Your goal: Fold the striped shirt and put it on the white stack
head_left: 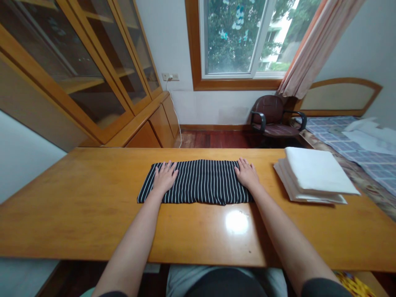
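Note:
A black cloth with thin white stripes lies folded into a long flat band across the wooden table. My left hand rests flat on its left part, fingers spread and pointing away from me. On the cloth's right end lies my right hand, also palm down with the fingers apart. Neither hand grips anything. The cloth's near edge is slightly wavy, with a small bump right of the middle.
A stack of white folded sheets sits on the table's right side. Beyond the table are a brown armchair, a bed and a window. A glass-door cabinet stands at the left.

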The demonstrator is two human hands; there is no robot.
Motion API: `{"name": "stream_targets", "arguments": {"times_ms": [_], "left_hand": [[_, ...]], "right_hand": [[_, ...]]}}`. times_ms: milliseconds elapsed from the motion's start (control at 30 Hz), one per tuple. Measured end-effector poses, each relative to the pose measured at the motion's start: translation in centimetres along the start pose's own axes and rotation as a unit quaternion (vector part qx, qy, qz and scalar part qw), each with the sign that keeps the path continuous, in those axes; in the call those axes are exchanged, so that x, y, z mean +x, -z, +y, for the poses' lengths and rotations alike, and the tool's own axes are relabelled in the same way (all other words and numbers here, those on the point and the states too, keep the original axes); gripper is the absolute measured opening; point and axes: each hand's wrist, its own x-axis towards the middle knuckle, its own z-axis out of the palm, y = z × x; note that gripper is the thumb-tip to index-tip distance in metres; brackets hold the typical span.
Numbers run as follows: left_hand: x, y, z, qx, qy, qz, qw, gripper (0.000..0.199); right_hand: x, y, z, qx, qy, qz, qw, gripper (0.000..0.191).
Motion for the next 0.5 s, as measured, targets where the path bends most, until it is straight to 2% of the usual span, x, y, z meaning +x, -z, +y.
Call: {"name": "stream_targets", "arguments": {"times_ms": [167, 267, 367, 433, 500], "left_hand": [[-0.6, 0.4, -0.5, -0.029, -0.005, 0.034, 0.999, 0.053], [-1.5, 1.0, -0.8, -0.063, -0.020, 0.098, 0.993, 0.047], [-2.7, 1.8, -0.2, -0.089, -0.083, 0.140, 0.983, 0.043], [-3.7, 2.4, 0.9, -0.097, -0.143, 0.129, 0.977, 0.042], [-4.7, 3.0, 2.4, -0.099, -0.198, 0.097, 0.970, 0.043]], "right_hand": [[-0.6, 0.4, 2.0, -0.030, -0.013, 0.021, 0.999, 0.056], [-1.5, 0.8, 2.7, -0.020, -0.018, 0.063, 0.998, 0.054], [-3.0, 1.3, 2.2, 0.024, 0.015, 0.127, 0.992, 0.049], [-4.5, 1.9, 0.9, 0.063, 0.054, 0.158, 0.984, 0.044], [-6.3, 2.6, -0.8, 0.102, 0.110, 0.163, 0.975, 0.040]]}}
